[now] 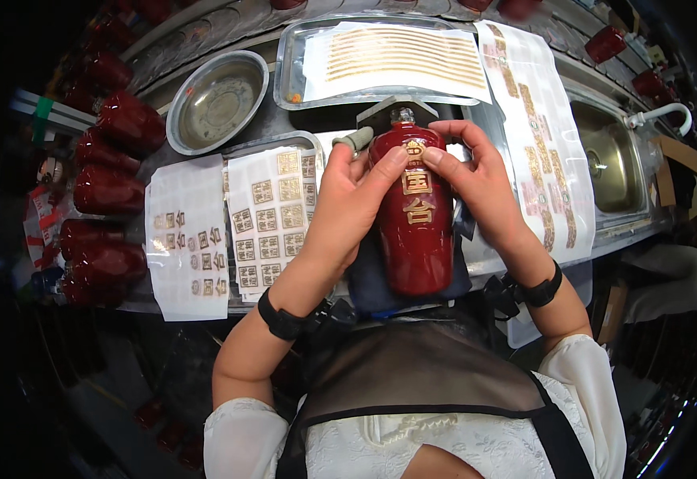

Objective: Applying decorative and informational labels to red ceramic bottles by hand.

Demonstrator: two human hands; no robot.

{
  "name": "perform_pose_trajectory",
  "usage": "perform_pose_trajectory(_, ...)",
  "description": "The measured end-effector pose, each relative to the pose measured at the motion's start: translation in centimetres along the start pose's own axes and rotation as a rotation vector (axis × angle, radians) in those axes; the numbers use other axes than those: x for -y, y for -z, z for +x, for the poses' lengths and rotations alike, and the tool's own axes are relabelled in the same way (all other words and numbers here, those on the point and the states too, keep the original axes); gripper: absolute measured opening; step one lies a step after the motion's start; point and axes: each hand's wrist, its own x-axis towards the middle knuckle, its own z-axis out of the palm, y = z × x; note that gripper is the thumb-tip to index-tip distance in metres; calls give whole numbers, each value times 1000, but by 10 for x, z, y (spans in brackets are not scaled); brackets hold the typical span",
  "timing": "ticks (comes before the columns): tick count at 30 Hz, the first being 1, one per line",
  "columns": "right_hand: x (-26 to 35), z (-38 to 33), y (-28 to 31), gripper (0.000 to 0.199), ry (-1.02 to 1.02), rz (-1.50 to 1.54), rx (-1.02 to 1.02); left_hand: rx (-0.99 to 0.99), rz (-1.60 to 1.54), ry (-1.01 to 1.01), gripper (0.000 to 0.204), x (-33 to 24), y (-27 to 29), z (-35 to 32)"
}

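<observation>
Smooth, glossy bottle (418,259); metal basin (185,121)

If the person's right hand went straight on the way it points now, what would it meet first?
The glossy dark red bottle with gold characters; the right hand seems to touch it with the thumb, though depth is hard to judge.

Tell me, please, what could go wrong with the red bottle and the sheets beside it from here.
The thumbs of the left hand and right hand press at the gold emblem near the neck, so uneven pressure might skew it. The red bottle is rounded and glossy, so it could slip or turn if the grip loosens. The left forearm is close to the emblem sheet and might nudge it.
</observation>
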Motion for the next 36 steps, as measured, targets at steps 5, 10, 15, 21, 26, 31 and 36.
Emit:
perform_pose_trajectory(5,4,-32,1,51,-121,-71,-32,56,-7,61,54,2,9,-27)
perform_pose_trajectory(10,-7,-47,-6,61,-99,25,-13,91,63,5,55,12,7,-36)
perform_pose_trajectory(15,-12,-44,-7,63,-78,79,-19,79,116,-46,59,16,6,-35)
perform_pose_trajectory(21,-12,-45,-6,61,-62,78,-12,87,107,-46,67,16,6,-35)
perform_pose_trajectory(26,-12,-44,-7,62,-60,97,-29,85,102,-39,66,14,6,-36)
perform_pose_trajectory(31,-11,-44,-6,62,-69,68,-32,76,100,-51,63,16,6,-36)
perform_pose_trajectory(36,-12,-44,-8,61,-72,53,-29,75,85,-51,58,19,6,-35)
